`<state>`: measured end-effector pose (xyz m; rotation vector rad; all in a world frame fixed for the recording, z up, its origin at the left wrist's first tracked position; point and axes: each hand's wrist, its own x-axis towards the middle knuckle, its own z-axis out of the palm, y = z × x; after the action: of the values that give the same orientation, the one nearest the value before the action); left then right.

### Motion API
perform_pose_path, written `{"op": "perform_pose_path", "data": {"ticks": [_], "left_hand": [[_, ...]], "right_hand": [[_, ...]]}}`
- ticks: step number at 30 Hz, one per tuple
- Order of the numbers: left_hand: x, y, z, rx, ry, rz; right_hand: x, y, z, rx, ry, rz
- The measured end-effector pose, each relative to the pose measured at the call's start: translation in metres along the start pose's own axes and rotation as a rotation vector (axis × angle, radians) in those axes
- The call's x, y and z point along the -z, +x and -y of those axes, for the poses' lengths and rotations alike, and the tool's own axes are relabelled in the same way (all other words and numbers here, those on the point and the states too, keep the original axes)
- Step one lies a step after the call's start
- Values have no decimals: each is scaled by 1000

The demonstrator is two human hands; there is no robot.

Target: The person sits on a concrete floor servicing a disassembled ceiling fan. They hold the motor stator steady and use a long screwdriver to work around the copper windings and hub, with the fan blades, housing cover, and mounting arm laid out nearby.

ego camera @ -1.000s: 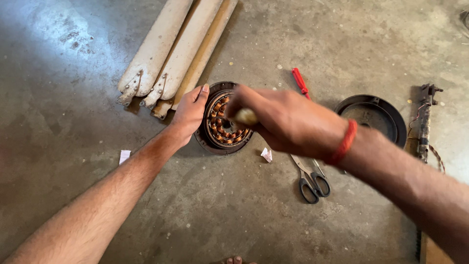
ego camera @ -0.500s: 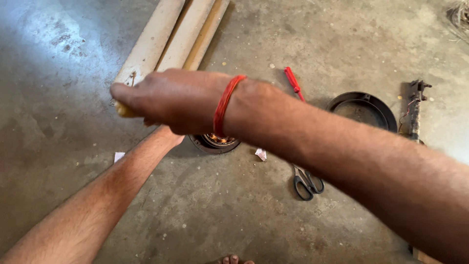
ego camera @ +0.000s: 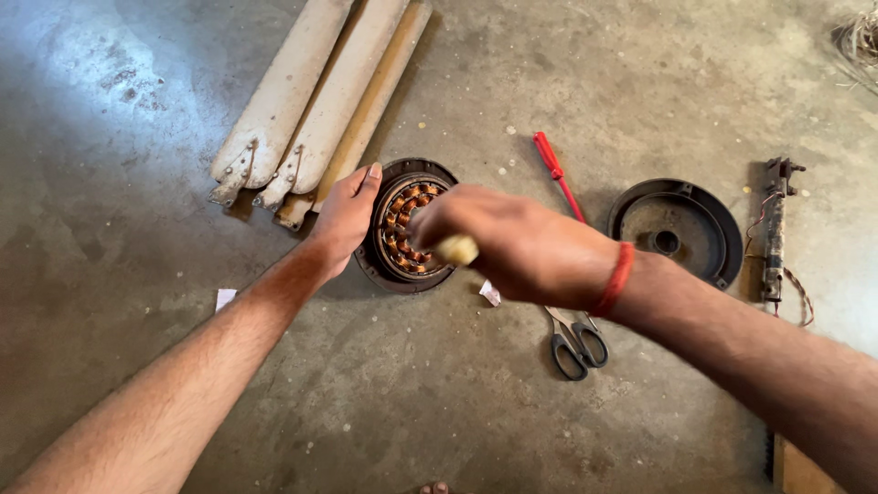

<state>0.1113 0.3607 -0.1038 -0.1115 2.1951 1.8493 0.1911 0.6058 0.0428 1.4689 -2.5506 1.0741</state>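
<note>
- The left hand [ego camera: 343, 215] is lying flat, fingers spread, against the left rim of the fan motor [ego camera: 407, 227] on the concrete floor [ego camera: 137, 110], seemingly steadying it.
- The right hand [ego camera: 512, 242] is closing its fingers around a pale tool handle [ego camera: 455, 249], hovering over the copper windings [ego camera: 402, 220].
- Scissors [ego camera: 576, 343] are lying near, to the right.

Right hand [ego camera: 512, 242] back from swing near fan blades [ego camera: 311, 110], now over motor [ego camera: 409, 226], pale tool handle [ego camera: 455, 249] in fist; copper windings uncovered.

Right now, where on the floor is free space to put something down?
Free: the floor below the motor, left of the scissors, and the far left. Crowded: around the motor, between blades, screwdriver and cover.
</note>
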Motion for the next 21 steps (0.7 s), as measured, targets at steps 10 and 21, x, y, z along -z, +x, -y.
{"op": "perform_pose_path", "data": {"ticks": [10,21], "left_hand": [[-9,-15,4,-236,114,-48],[-13,-83,-37,-255,350,-137]], "right_hand": [[28,-23,26,-214,193,-203],[64,4,118,-425,122,-210]]}}
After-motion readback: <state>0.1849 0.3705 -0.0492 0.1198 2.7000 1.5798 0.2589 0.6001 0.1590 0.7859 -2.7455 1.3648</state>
